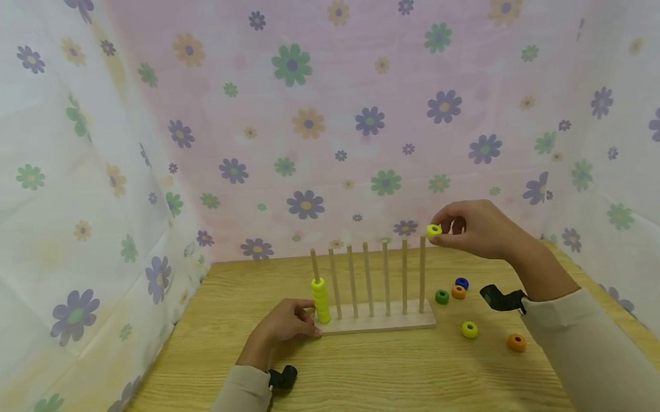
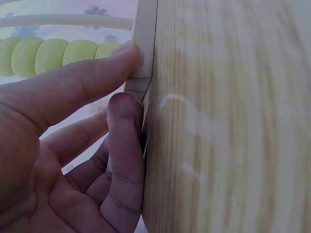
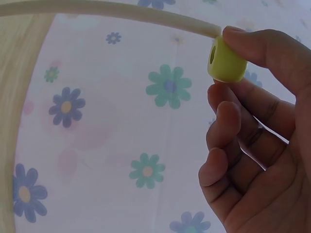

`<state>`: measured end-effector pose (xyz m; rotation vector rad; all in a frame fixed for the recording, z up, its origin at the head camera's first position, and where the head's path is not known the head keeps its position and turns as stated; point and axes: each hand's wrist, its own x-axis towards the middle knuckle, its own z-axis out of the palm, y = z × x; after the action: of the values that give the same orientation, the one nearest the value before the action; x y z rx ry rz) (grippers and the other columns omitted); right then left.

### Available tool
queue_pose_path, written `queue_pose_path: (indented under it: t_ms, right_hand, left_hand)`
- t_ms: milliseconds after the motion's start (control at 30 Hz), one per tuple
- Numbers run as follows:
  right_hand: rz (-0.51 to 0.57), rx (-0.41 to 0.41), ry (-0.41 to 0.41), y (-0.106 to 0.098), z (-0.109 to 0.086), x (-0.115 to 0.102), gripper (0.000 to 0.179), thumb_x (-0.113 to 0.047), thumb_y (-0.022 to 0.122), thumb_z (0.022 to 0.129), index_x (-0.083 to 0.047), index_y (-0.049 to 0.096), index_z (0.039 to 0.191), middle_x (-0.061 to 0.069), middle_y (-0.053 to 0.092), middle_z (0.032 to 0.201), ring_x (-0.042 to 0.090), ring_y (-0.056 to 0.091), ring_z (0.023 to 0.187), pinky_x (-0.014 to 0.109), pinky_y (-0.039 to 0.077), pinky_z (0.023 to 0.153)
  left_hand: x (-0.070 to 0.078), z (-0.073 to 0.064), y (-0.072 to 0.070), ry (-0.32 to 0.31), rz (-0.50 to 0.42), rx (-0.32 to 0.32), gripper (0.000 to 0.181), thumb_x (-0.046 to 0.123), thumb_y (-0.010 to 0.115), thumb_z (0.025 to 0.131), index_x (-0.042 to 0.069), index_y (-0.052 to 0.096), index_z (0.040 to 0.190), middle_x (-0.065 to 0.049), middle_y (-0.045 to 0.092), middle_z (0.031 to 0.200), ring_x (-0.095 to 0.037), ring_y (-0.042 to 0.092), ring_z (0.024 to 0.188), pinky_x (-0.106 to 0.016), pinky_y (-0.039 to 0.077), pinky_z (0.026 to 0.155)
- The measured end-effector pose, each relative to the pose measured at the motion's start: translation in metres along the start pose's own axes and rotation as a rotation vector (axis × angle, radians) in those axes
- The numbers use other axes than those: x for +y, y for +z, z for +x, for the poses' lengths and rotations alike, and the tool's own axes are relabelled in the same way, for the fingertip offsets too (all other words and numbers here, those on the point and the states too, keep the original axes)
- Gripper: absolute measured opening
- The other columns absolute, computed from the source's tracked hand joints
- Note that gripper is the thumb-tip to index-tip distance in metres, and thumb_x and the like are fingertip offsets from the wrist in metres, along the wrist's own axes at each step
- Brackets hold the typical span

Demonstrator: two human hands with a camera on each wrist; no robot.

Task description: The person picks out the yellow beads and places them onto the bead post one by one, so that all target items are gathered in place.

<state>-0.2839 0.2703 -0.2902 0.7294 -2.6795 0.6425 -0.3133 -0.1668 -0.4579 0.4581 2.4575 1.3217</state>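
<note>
A wooden peg rack (image 1: 375,323) stands on the table with a row of upright pegs. Its leftmost peg carries a stack of yellow beads (image 1: 321,301); the other pegs are bare. My left hand (image 1: 283,321) grips the left end of the rack's base, thumb at the front edge, as the left wrist view shows close up. Between thumb and fingers, my right hand (image 1: 472,228) pinches a yellow bead (image 3: 227,60). That bead is beside the top of the rightmost peg (image 1: 423,273), its hole facing partly toward the peg's side in the right wrist view.
Right of the rack lie loose beads: a green one (image 1: 442,296), a blue one (image 1: 462,283), two orange ones (image 1: 516,343) and a yellow one (image 1: 469,329). Flowered cloth (image 1: 351,102) walls the wooden table (image 1: 377,381) at the back and sides.
</note>
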Motion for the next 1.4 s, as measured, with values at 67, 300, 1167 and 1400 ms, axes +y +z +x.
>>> queue_pose_path:
  t_ms: [67, 300, 1167, 1400]
  right_hand:
    - [-0.007, 0.007, -0.011, 0.000, 0.003, -0.003, 0.028, -0.037, 0.078, 0.094, -0.018, 0.076, 0.115, -0.005, 0.068, 0.089, 0.013, 0.060, 0.074, 0.030, 0.051, 0.063]
    - [0.003, -0.003, -0.039, 0.003, 0.014, -0.014, 0.026, -0.034, 0.080, 0.093, -0.019, 0.076, 0.114, -0.006, 0.069, 0.089, 0.012, 0.062, 0.076, 0.030, 0.052, 0.065]
    - [0.086, -0.037, -0.105, 0.028, 0.049, -0.054, 0.023, -0.030, 0.083, 0.090, -0.018, 0.078, 0.110, -0.006, 0.071, 0.094, 0.012, 0.062, 0.078, 0.034, 0.054, 0.070]
    - [0.093, -0.062, -0.106, 0.036, 0.056, -0.063, 0.025, -0.032, 0.080, 0.093, -0.020, 0.079, 0.115, -0.007, 0.075, 0.105, 0.010, 0.063, 0.083, 0.033, 0.055, 0.074]
  left_hand:
    - [0.000, 0.000, 0.000, 0.000, 0.007, 0.002, 0.069, 0.014, 0.089, 0.082, 0.010, 0.062, 0.145, -0.008, 0.067, 0.095, -0.018, 0.059, 0.080, -0.030, 0.050, 0.069]
    - [-0.001, 0.001, -0.001, 0.005, 0.011, -0.006, 0.069, 0.014, 0.088, 0.083, 0.009, 0.061, 0.146, -0.007, 0.068, 0.095, -0.018, 0.058, 0.080, -0.030, 0.050, 0.069]
    - [-0.003, 0.002, -0.001, 0.016, 0.008, -0.016, 0.068, 0.013, 0.088, 0.083, 0.007, 0.061, 0.145, -0.008, 0.069, 0.094, -0.017, 0.058, 0.076, -0.028, 0.050, 0.066]
    - [-0.001, 0.002, -0.001, 0.015, 0.040, -0.014, 0.067, 0.016, 0.088, 0.083, 0.009, 0.062, 0.145, -0.006, 0.069, 0.093, -0.017, 0.057, 0.076, -0.029, 0.048, 0.067]
